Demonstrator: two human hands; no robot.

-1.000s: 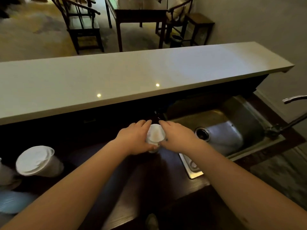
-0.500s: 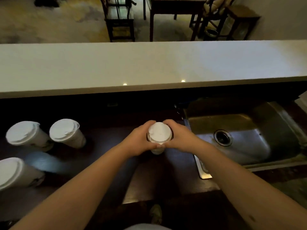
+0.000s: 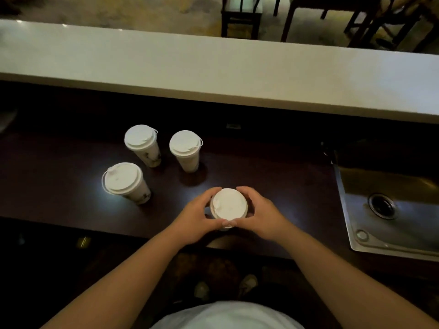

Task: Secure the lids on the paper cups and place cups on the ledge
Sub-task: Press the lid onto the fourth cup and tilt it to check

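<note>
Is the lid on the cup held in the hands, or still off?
On. The white lid covers the held cup's top, with both hands curled around its rim. Whether it is fully snapped down cannot be told.

The four paper cups [image 3: 142,181] are white with white lids [image 3: 229,204]; two carry a faint dark print on the wall. The counter [image 3: 273,186] is dark brown. The ledge [image 3: 213,70] is off-white. The sink [image 3: 392,210] is steel grey.

Both hands hide the held cup's [image 3: 229,207] wall; the sink [image 3: 389,210] is cut off right.
</note>
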